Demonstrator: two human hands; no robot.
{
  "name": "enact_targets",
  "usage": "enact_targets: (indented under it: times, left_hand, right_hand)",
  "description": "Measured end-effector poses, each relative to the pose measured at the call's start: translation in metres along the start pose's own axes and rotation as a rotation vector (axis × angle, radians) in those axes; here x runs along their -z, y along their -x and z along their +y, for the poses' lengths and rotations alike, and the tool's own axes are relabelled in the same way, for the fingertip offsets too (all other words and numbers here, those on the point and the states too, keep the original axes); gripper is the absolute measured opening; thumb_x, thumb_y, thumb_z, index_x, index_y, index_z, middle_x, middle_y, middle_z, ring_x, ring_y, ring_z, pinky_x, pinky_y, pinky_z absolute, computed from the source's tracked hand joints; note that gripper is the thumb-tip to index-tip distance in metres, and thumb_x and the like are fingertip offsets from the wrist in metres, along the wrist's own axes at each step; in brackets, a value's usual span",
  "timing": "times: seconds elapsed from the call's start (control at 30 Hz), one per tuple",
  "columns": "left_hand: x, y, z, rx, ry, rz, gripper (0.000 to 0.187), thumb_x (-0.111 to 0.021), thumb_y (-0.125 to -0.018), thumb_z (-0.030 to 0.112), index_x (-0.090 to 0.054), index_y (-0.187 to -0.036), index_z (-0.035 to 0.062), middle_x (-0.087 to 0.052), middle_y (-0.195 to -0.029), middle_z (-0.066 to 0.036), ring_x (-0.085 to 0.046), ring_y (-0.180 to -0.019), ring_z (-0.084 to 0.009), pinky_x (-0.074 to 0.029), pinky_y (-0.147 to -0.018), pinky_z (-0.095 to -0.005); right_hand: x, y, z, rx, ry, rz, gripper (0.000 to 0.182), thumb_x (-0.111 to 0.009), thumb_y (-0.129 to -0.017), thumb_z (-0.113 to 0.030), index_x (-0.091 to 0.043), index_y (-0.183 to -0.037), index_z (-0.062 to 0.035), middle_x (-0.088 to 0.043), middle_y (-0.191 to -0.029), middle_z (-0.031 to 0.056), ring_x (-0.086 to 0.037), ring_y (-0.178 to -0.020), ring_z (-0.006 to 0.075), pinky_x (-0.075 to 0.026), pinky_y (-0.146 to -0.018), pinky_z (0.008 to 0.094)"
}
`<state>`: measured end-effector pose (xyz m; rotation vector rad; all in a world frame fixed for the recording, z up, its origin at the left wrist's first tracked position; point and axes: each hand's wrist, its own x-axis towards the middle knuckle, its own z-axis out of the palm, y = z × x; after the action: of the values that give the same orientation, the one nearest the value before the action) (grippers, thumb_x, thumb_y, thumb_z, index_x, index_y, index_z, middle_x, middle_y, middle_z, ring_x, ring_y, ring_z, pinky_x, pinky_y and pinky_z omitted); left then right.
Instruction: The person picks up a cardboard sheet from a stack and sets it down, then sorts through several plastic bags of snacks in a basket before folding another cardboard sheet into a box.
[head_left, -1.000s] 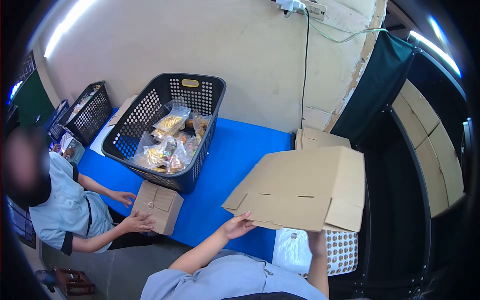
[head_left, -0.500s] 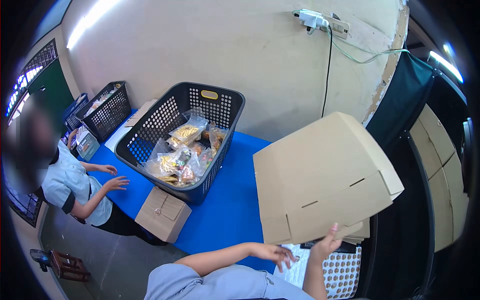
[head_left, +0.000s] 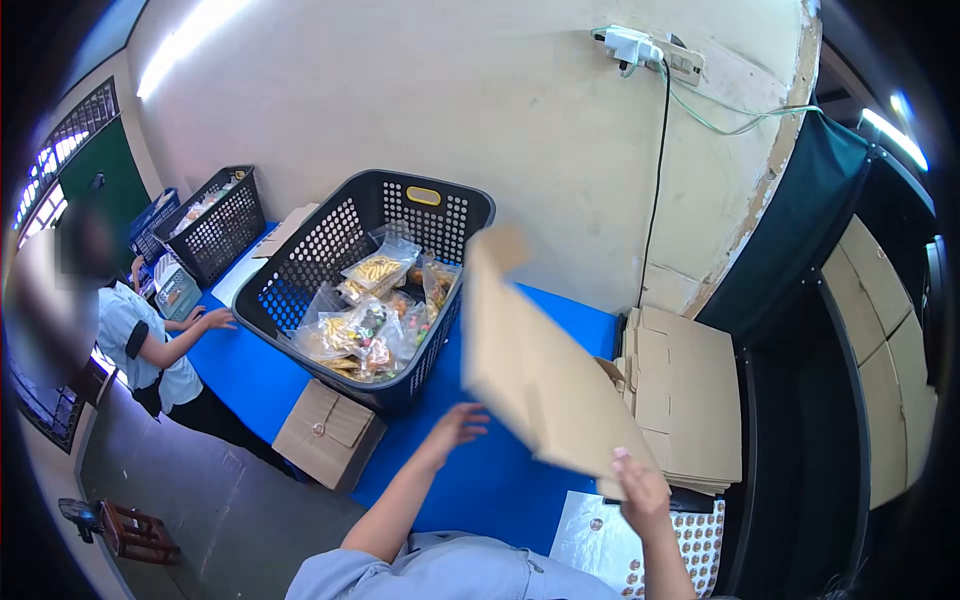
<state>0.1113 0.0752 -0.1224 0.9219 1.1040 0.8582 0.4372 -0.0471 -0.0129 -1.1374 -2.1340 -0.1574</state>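
Observation:
My right hand (head_left: pixel 643 490) grips the lower edge of a flat brown cardboard sheet (head_left: pixel 545 375), which is tilted up over the blue table (head_left: pixel 500 490) and slightly blurred. My left hand (head_left: pixel 458 432) is empty, fingers apart, just left of the sheet's lower part. A closed cardboard box (head_left: pixel 326 436) with a round fastening sits at the table's front edge. Behind it stands a large dark basket (head_left: pixel 375 390) holding clear bags of snacks (head_left: pixel 378 272).
A stack of flat cardboard (head_left: pixel 695 400) lies on the right, with sticker sheets (head_left: pixel 700 545) before it. A co-worker (head_left: pixel 150 340) stands at the left by a smaller dark basket (head_left: pixel 222 235). A black cable (head_left: pixel 657 190) hangs down the wall.
The cardboard sheet has swung left and turned more edge-on, uncovering the stack. My left hand has moved left and up. The co-worker's hands have drawn back toward the smaller baskets.

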Motion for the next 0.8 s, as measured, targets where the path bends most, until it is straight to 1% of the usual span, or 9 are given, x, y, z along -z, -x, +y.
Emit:
enact_targets:
  times: [0.07,0.2,0.3,0.37,0.47,0.5,0.67,0.73,0.8]
  left_hand:
    - [0.037,-0.012,-0.025,-0.231,0.272,0.112,0.054,-0.032,-0.096,0.046,-0.047,-0.126,0.0036,-0.056,-0.123,-0.014,-0.057,-0.108,-0.0247,-0.043,-0.094,-0.0396]
    - [0.065,0.032,0.004,-0.038,0.687,-0.186,0.076,-0.032,-0.089,0.062,-0.037,-0.135,0.0011,-0.048,-0.130,-0.020,-0.047,-0.122,-0.0306,-0.040,-0.100,-0.0421]
    - [0.065,0.056,0.010,-0.001,0.622,-0.188,0.080,-0.044,-0.087,0.060,-0.030,-0.140,0.0027,-0.040,-0.137,-0.022,-0.041,-0.128,-0.0315,-0.037,-0.103,-0.0432]
    - [0.059,0.066,0.007,0.096,-0.200,0.060,0.087,-0.060,-0.082,0.053,-0.025,-0.144,0.0048,-0.030,-0.144,-0.023,-0.034,-0.133,-0.0337,-0.031,-0.108,-0.0429]
    - [0.084,0.039,-0.070,-0.068,-0.627,0.131,0.090,-0.072,-0.076,0.044,-0.026,-0.144,0.0075,-0.023,-0.147,-0.024,-0.025,-0.137,-0.0364,-0.024,-0.111,-0.0429]
    - [0.082,0.036,-0.082,0.028,-0.794,0.192,0.087,-0.072,-0.076,0.041,-0.028,-0.143,0.0063,-0.017,-0.149,-0.026,-0.019,-0.139,-0.0384,-0.022,-0.112,-0.0431]
    - [0.050,0.024,-0.119,-0.146,-1.083,0.319,0.082,-0.074,-0.073,0.033,-0.034,-0.140,0.0081,-0.011,-0.150,-0.028,-0.014,-0.139,-0.0424,-0.021,-0.112,-0.0478]
    - [0.038,0.020,-0.121,-0.116,-1.100,0.095,0.088,-0.077,-0.069,0.033,-0.032,-0.143,0.0163,-0.007,-0.151,-0.026,-0.009,-0.140,-0.0421,-0.017,-0.111,-0.0565]
    - [0.020,0.032,-0.118,-0.118,-1.254,-0.010,0.092,-0.080,-0.066,0.033,-0.031,-0.144,0.0205,-0.006,-0.152,-0.025,-0.007,-0.141,-0.0417,-0.015,-0.109,-0.0605]
  right_hand:
    - [-0.016,0.004,-0.015,0.058,-0.103,-0.193,0.054,-0.052,-0.071,0.011,-0.059,-0.121,-0.0090,-0.061,-0.121,0.0118,-0.059,-0.113,0.0257,-0.048,-0.095,0.0390]
    - [-0.078,0.054,-0.031,0.039,-0.176,-0.423,0.055,-0.050,-0.079,0.001,-0.051,-0.132,-0.0157,-0.051,-0.134,0.0118,-0.050,-0.123,0.0272,-0.038,-0.104,0.0431]
    - [-0.118,0.091,-0.033,0.007,-0.187,-0.530,0.062,-0.054,-0.075,0.005,-0.050,-0.133,-0.0170,-0.048,-0.136,0.0136,-0.047,-0.125,0.0303,-0.036,-0.106,0.0448]
    - [-0.157,0.118,-0.034,0.003,-0.186,-0.569,0.058,-0.053,-0.079,0.000,-0.049,-0.134,-0.0184,-0.046,-0.138,0.0140,-0.044,-0.128,0.0304,-0.034,-0.107,0.0443]
    - [-0.210,0.149,-0.042,-0.013,-0.201,-0.650,0.052,-0.051,-0.085,-0.007,-0.047,-0.135,-0.0198,-0.041,-0.141,0.0163,-0.037,-0.132,0.0318,-0.031,-0.108,0.0439]
    - [-0.219,0.153,-0.046,-0.017,-0.226,-0.692,0.050,-0.050,-0.087,-0.009,-0.047,-0.136,-0.0197,-0.039,-0.143,0.0182,-0.034,-0.135,0.0331,-0.030,-0.109,0.0439]
    - [-0.231,0.129,-0.047,-0.095,-0.445,-0.663,0.042,-0.054,-0.090,-0.024,-0.051,-0.131,-0.0123,-0.037,-0.143,0.0212,-0.033,-0.134,0.0369,-0.029,-0.109,0.0428]
    - [-0.233,0.126,-0.034,-0.116,-0.549,-0.659,0.043,-0.056,-0.090,-0.030,-0.053,-0.128,-0.0092,-0.039,-0.141,0.0215,-0.036,-0.131,0.0383,-0.031,-0.108,0.0429]
    - [-0.234,0.123,-0.020,-0.401,-0.697,-0.611,0.042,-0.057,-0.087,-0.030,-0.057,-0.122,-0.0049,-0.044,-0.136,0.0228,-0.040,-0.128,0.0373,-0.033,-0.107,0.0402]
